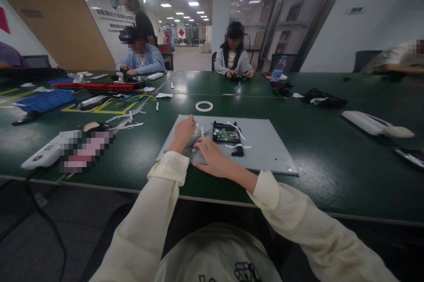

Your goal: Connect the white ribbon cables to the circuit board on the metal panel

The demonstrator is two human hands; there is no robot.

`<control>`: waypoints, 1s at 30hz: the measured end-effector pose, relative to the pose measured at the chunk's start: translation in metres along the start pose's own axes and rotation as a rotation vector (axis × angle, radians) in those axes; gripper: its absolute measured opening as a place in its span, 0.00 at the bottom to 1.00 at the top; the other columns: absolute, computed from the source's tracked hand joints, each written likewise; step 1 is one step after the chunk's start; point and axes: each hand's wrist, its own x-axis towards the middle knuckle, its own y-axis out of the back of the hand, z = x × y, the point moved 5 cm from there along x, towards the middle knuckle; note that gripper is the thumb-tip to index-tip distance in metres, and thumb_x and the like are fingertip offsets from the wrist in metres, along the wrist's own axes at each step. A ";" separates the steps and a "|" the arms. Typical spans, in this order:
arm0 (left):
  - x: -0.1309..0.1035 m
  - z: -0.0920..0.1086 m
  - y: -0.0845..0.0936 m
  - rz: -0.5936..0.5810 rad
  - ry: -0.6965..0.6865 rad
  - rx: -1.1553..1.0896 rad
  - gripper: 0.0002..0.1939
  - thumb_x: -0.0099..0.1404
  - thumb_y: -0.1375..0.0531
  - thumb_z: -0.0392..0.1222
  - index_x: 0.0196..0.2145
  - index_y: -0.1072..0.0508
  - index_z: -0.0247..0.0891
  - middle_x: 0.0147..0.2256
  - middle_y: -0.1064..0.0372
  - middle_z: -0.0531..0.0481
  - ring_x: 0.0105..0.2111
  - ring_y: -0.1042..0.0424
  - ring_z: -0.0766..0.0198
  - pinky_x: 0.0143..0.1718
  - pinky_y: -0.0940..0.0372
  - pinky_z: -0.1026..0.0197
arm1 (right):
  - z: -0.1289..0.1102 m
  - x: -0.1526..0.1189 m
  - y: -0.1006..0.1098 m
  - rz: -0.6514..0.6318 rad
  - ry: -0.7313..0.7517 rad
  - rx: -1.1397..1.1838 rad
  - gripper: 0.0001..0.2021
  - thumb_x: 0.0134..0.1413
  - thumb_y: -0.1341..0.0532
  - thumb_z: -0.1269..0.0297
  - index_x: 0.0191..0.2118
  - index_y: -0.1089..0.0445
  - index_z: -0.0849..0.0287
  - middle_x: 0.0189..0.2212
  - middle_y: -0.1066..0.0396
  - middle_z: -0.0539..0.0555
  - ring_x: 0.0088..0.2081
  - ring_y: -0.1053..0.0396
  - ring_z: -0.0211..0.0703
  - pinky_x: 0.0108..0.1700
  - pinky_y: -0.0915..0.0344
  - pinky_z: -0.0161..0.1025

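A flat grey panel [265, 140] lies on the green table in front of me. Near its middle sits a black frame holding a green circuit board [227, 133], with white tape strips [236, 130] across it and grey cables running left. My left hand [184, 132] is closed over the panel's left part, beside small white tape pieces; what its fingers hold, if anything, is too small to name. Just right of it, my right hand [212, 157] rests low on the panel over the cables, fingers spread.
A roll of white tape [204, 106] lies behind the panel. On the left are a white device [49, 151], loose tape strips [127, 118] and a blue tray [46, 100]. A white device [367, 123] lies right. Several people are around the table.
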 end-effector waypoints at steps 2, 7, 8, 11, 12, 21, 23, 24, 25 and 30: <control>-0.003 0.000 0.008 0.030 0.027 -0.007 0.14 0.67 0.55 0.44 0.41 0.35 0.36 0.32 0.30 0.42 0.34 0.30 0.58 0.34 0.41 0.62 | 0.007 0.002 0.000 -0.003 -0.040 -0.060 0.28 0.54 0.44 0.55 0.58 0.49 0.60 0.58 0.55 0.63 0.61 0.61 0.50 0.60 0.55 0.50; -0.007 0.001 0.015 0.030 0.059 -0.014 0.13 0.67 0.54 0.44 0.40 0.34 0.38 0.31 0.30 0.44 0.32 0.30 0.58 0.33 0.41 0.62 | 0.036 0.008 -0.001 -0.057 -0.206 -0.187 0.29 0.58 0.49 0.54 0.63 0.55 0.55 0.63 0.64 0.60 0.63 0.69 0.53 0.60 0.60 0.54; -0.007 0.000 0.015 0.025 0.061 -0.017 0.13 0.67 0.54 0.44 0.40 0.34 0.38 0.31 0.30 0.44 0.32 0.30 0.58 0.33 0.41 0.62 | 0.043 0.009 0.001 -0.059 -0.241 -0.205 0.29 0.58 0.49 0.54 0.63 0.55 0.54 0.63 0.64 0.59 0.63 0.69 0.54 0.60 0.60 0.54; -0.009 -0.002 0.013 0.026 0.057 -0.021 0.13 0.66 0.54 0.44 0.39 0.33 0.38 0.31 0.30 0.43 0.32 0.30 0.56 0.32 0.41 0.61 | 0.063 0.007 0.007 -0.059 -0.338 -0.243 0.27 0.59 0.51 0.54 0.63 0.53 0.54 0.63 0.63 0.60 0.63 0.69 0.55 0.59 0.60 0.56; -0.009 -0.002 0.012 0.033 0.052 -0.023 0.13 0.66 0.54 0.44 0.39 0.33 0.38 0.31 0.30 0.43 0.32 0.30 0.56 0.32 0.41 0.60 | 0.068 0.005 0.009 -0.063 -0.363 -0.251 0.27 0.60 0.52 0.54 0.62 0.52 0.54 0.62 0.62 0.60 0.63 0.69 0.55 0.59 0.60 0.57; 0.058 0.010 -0.005 0.003 -0.213 -0.082 0.17 0.64 0.55 0.33 0.48 0.35 0.36 0.44 0.32 0.41 0.43 0.32 0.56 0.42 0.39 0.59 | 0.089 -0.021 0.024 -0.090 -0.451 -0.289 0.24 0.61 0.54 0.54 0.61 0.48 0.54 0.62 0.61 0.59 0.63 0.69 0.55 0.58 0.58 0.59; 0.088 0.019 -0.012 -0.030 -0.298 -0.068 0.20 0.63 0.54 0.30 0.51 0.37 0.35 0.47 0.34 0.40 0.45 0.34 0.58 0.46 0.40 0.59 | 0.090 -0.024 0.026 -0.099 -0.479 -0.305 0.24 0.61 0.54 0.55 0.61 0.48 0.53 0.62 0.61 0.58 0.63 0.69 0.55 0.58 0.58 0.59; 0.103 0.024 -0.017 -0.045 -0.317 -0.056 0.21 0.62 0.54 0.29 0.52 0.38 0.35 0.48 0.35 0.41 0.46 0.34 0.58 0.48 0.40 0.58 | 0.091 -0.025 0.027 -0.103 -0.492 -0.313 0.23 0.61 0.54 0.55 0.61 0.48 0.53 0.63 0.61 0.58 0.63 0.69 0.55 0.58 0.58 0.59; 0.118 0.028 -0.023 -0.059 -0.321 -0.044 0.22 0.61 0.54 0.28 0.53 0.38 0.35 0.49 0.36 0.41 0.47 0.35 0.58 0.48 0.40 0.58 | 0.091 -0.025 0.028 -0.107 -0.502 -0.321 0.23 0.61 0.54 0.55 0.61 0.48 0.52 0.63 0.61 0.57 0.63 0.70 0.54 0.58 0.59 0.59; 0.168 0.051 -0.058 -0.120 -0.324 -0.010 0.21 0.62 0.53 0.29 0.52 0.38 0.37 0.54 0.40 0.43 0.53 0.40 0.57 0.50 0.41 0.56 | 0.095 -0.026 0.031 -0.122 -0.534 -0.343 0.23 0.60 0.54 0.57 0.61 0.48 0.48 0.63 0.61 0.53 0.64 0.71 0.53 0.59 0.59 0.58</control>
